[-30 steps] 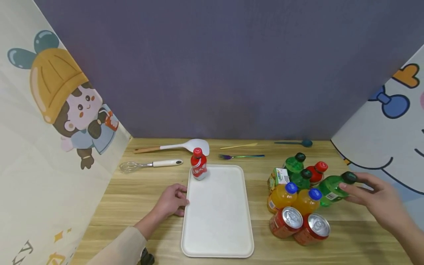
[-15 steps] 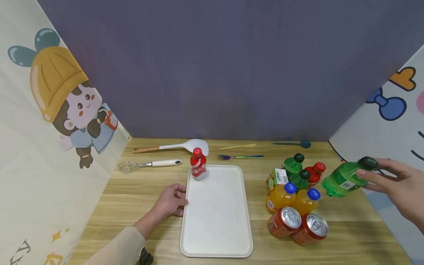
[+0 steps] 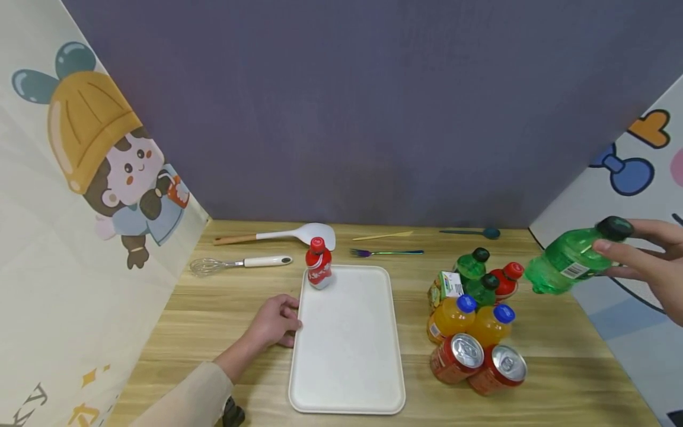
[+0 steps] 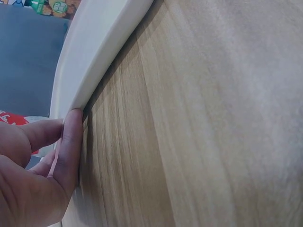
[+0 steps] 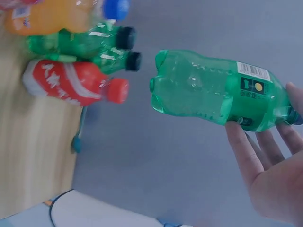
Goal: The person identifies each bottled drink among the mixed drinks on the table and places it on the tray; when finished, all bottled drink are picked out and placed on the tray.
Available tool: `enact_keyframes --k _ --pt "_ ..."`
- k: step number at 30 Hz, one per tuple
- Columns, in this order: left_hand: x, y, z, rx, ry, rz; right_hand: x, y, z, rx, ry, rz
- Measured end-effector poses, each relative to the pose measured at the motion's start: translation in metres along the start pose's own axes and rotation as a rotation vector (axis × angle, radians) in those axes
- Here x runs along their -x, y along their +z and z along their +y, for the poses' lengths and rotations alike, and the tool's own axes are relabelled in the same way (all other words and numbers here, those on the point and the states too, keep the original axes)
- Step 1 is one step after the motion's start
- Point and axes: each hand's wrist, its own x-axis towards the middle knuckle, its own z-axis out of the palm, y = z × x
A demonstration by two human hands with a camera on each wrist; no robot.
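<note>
Green bottle point(image 3: 568, 261): held at the right hand's point(image 3: 661, 270) 9 o'clock, axis tilted, cap at 2 o'clock, base at 8.

In the head view I read the key relation as bottle to tray point(image 3: 347, 350): the tray lies well apart, between 8 and 9 o'clock from the bottle, with the standing drinks group point(image 3: 491, 327) between them. The right hand is nearer the bottle; its thumb and fingers pinch the upper body near the black cap. In the right wrist view I see a gap between the bottle's base and the red bottle point(image 5: 71, 82) of that group. The left hand point(image 3: 273, 323) lies at the tray's 9 o'clock edge, fingers relaxed, tips touching the rim. I cannot tell how firmly they press.
</note>
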Motion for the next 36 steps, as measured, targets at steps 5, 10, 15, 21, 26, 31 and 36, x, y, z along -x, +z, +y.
enact_keyframes --k 5,10,15,21,26,31,36 --pt "0.0 0.0 0.001 -0.002 -0.005 -0.001 -0.01 0.01 -0.019 0.053 0.0 -0.034" --pt "0.0 -0.001 0.002 -0.005 -0.01 -0.003 -0.022 0.031 -0.042 0.164 0.079 -0.08" --pt "0.0 -0.001 0.002 -0.016 -0.015 -0.008 -0.035 0.058 -0.062 0.167 0.091 -0.146" --pt "-0.001 -0.001 0.001 -0.014 -0.01 -0.009 -0.049 0.093 -0.081 0.027 0.105 -0.281" --pt "-0.002 0.0 0.002 -0.004 -0.007 -0.009 -0.056 0.127 -0.088 -0.012 0.136 -0.381" --pt "-0.001 0.001 0.003 0.005 -0.008 -0.004 -0.058 0.163 -0.086 -0.05 0.161 -0.468" --pt "-0.001 0.001 0.003 0.013 -0.006 0.0 -0.057 0.2 -0.079 -0.091 0.166 -0.543"
